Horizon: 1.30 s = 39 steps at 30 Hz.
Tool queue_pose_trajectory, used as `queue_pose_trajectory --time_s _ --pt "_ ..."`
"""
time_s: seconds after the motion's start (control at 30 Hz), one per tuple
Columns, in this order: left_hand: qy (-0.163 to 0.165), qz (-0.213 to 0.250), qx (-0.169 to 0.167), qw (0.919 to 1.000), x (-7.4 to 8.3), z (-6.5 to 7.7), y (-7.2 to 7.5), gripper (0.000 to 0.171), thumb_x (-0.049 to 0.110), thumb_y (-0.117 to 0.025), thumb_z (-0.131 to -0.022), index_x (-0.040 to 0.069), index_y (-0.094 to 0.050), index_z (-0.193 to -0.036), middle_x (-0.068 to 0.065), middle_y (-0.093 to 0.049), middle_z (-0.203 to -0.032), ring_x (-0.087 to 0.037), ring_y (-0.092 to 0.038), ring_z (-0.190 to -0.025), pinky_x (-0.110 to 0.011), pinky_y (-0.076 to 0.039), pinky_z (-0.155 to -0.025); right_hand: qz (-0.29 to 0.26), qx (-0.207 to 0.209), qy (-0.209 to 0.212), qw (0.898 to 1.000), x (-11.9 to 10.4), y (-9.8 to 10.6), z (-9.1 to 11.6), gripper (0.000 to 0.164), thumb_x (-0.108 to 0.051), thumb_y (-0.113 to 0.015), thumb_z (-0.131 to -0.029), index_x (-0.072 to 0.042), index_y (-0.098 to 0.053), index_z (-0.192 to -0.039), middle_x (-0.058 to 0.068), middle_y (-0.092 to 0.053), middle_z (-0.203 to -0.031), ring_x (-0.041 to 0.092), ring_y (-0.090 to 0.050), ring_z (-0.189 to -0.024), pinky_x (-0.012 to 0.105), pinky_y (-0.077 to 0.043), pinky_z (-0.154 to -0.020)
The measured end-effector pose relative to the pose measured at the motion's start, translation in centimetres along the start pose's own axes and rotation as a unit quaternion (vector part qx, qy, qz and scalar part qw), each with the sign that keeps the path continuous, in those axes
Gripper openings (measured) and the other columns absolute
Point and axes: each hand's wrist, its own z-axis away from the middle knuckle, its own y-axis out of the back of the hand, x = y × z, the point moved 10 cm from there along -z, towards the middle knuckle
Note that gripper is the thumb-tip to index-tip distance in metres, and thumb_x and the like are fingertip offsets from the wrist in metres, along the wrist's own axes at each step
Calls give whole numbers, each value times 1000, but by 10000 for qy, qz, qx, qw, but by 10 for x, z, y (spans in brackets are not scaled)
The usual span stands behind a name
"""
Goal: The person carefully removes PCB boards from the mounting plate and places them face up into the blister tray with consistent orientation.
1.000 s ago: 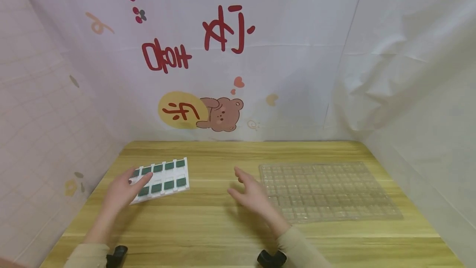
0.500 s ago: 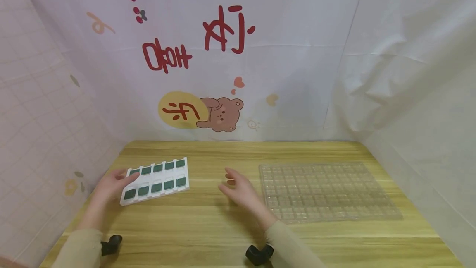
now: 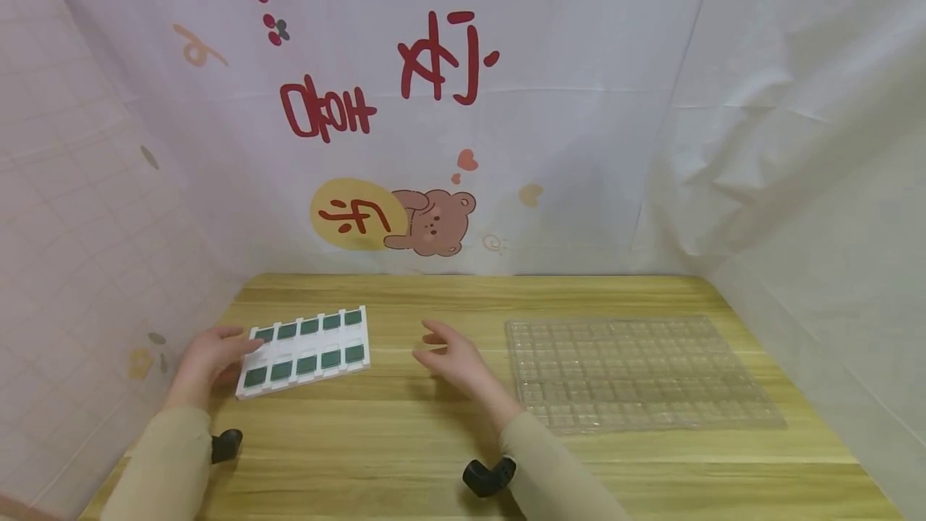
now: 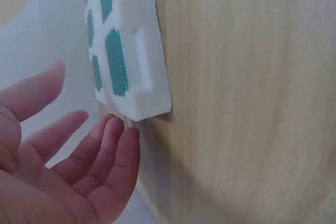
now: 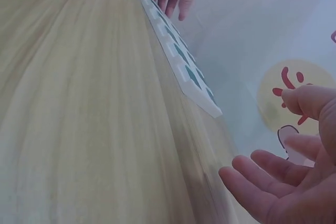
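Observation:
A white tray (image 3: 313,344) lies on the table at the left, with two rows of dark green rectangular pieces (image 3: 330,358) set in it. My left hand (image 3: 211,354) is at the tray's left end, thumb over the corner and fingers spread. In the left wrist view its fingertips (image 4: 131,136) come right up to the end wall, palm turned up and holding nothing. My right hand (image 3: 454,356) hovers beyond the tray's right end, fingers loosely bent and nothing in them. The right wrist view shows that hand (image 5: 294,171) apart from the tray's near end.
A clear plastic tray (image 3: 637,372) divided into many small compartments lies on the right of the wooden table (image 3: 405,457). Printed white cloth (image 3: 564,143) hangs behind the table and along both sides. A black device (image 3: 488,477) sits at each wrist.
My left hand has drawn back leftward from over the white tray to its left end. My right hand has moved left, away from the clear tray. Both trays stay in place.

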Motion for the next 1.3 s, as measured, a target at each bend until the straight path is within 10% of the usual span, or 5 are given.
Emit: queue_pose_trajectory --time_s 0.37,1.3 --pt "140 301 145 9993 -16 -20 -1 67 2 -70 -86 -14 -35 -141 -37 -42 -129 -15 -60 -76 -31 -55 -64 -1198 -86 -521 9914 12 -7 -9 65 -15 -68 -94 -6 -38 -151 26 -55 -130 41 -63 -103 51 -56 -80" --pt "-231 52 -191 9995 1 -7 -32 70 1 -69 -86 -8 -33 -146 -36 -43 -125 -16 -61 -76 -33 -57 -65 -1393 -10 -1105 9841 25 -23 -29 67 -13 -67 -94 -4 -35 -152 24 -58 -129 37 -66 -101 44 -58 -73"
